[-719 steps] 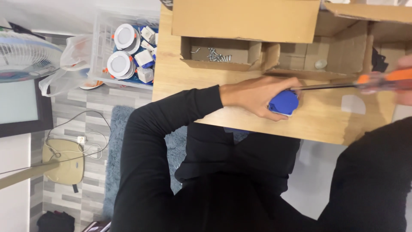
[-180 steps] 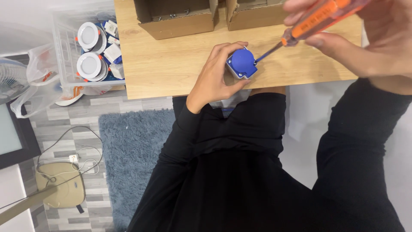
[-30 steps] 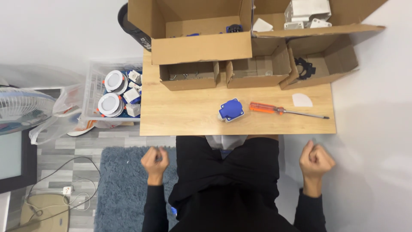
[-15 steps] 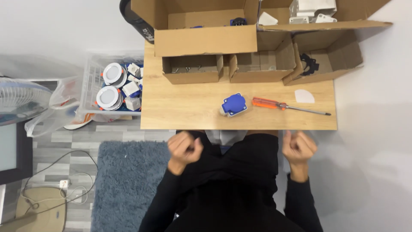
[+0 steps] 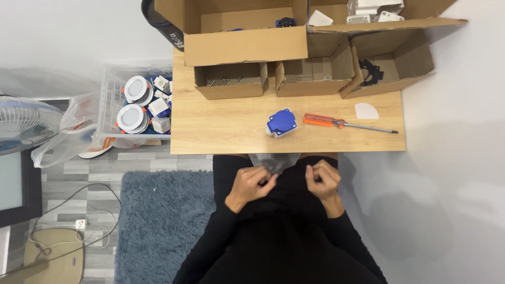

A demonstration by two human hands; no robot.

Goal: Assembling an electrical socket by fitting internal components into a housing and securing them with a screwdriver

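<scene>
Long black sleeves, black clothing.

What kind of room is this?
Probably a small home workbench. A wooden table holds a blue socket, an orange screwdriver and cardboard boxes of small parts; a shaggy rug lies on the floor.

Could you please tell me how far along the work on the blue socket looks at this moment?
The blue socket lies closed on the wooden table, and the orange screwdriver lies beside it, apart from it. Neither is in hand: the left hand and right hand are curled near the body, holding nothing visible. Whether its screws are tight cannot be told. More parts sit in the cardboard boxes.
</scene>
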